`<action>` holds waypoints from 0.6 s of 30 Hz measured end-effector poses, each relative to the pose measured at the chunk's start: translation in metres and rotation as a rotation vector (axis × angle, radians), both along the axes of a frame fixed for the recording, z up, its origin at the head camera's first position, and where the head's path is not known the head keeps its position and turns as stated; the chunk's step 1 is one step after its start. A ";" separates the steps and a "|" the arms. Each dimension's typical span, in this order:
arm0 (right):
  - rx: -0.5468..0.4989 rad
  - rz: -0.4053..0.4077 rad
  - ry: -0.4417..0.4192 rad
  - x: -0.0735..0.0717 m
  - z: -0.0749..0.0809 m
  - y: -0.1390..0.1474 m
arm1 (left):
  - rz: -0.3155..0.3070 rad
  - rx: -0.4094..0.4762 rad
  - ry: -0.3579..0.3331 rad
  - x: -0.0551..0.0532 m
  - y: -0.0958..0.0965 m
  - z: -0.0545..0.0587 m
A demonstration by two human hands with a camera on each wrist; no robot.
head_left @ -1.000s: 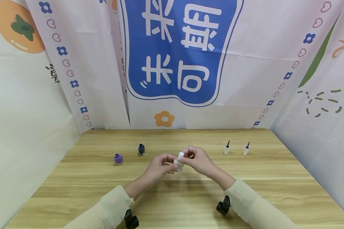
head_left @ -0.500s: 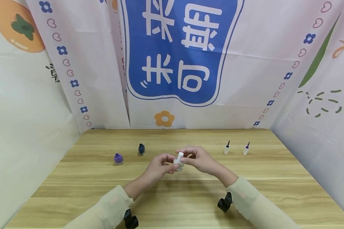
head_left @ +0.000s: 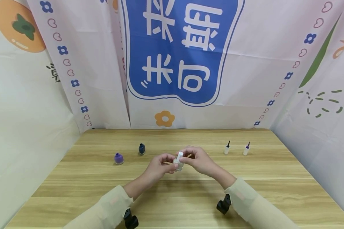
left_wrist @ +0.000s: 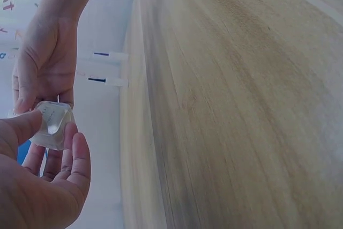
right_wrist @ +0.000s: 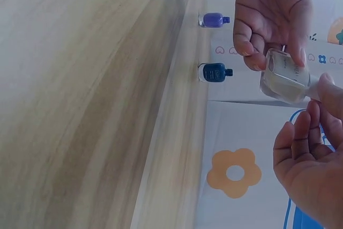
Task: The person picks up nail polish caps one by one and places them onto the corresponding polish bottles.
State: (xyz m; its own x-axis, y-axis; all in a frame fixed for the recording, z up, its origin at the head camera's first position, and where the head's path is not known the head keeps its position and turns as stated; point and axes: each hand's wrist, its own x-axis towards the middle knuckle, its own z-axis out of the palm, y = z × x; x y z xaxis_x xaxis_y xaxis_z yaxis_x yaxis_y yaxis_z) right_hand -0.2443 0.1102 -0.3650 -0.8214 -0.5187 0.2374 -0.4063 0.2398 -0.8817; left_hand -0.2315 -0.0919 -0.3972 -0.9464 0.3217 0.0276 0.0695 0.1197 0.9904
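A small glass nail polish bottle (head_left: 178,165) with pale, whitish contents is held up over the middle of the table. My left hand (head_left: 161,165) grips its glass body between thumb and fingers. Its white cap (head_left: 180,155) is pinched by the thumb and fingers of my right hand (head_left: 197,160). In the right wrist view the bottle (right_wrist: 285,79) lies tilted between both hands, cap end toward the right hand (right_wrist: 313,143). The left wrist view shows the base of the bottle (left_wrist: 52,124) between the left thumb and fingers.
An uncapped purple nail polish bottle (head_left: 118,159) and an uncapped dark blue one (head_left: 141,149) stand at left on the wooden table (head_left: 172,203). At right, two white caps stand brush up, one with a dark brush (head_left: 226,149), one with a purple brush (head_left: 246,149). Printed cloth (head_left: 103,79) hangs around the table.
The right hand shifts slightly at the cap, its wrist swinging a little outward and back. The left hand keeps its hold on the bottle with hardly any movement.
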 end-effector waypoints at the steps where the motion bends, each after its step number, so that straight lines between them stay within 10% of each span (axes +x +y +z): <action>1: -0.001 -0.004 0.004 -0.002 -0.004 0.000 | -0.001 -0.003 0.001 0.000 0.000 0.000; 18: -0.007 -0.023 -0.007 -0.013 -0.019 0.002 | -0.001 -0.005 0.003 -0.001 0.000 -0.001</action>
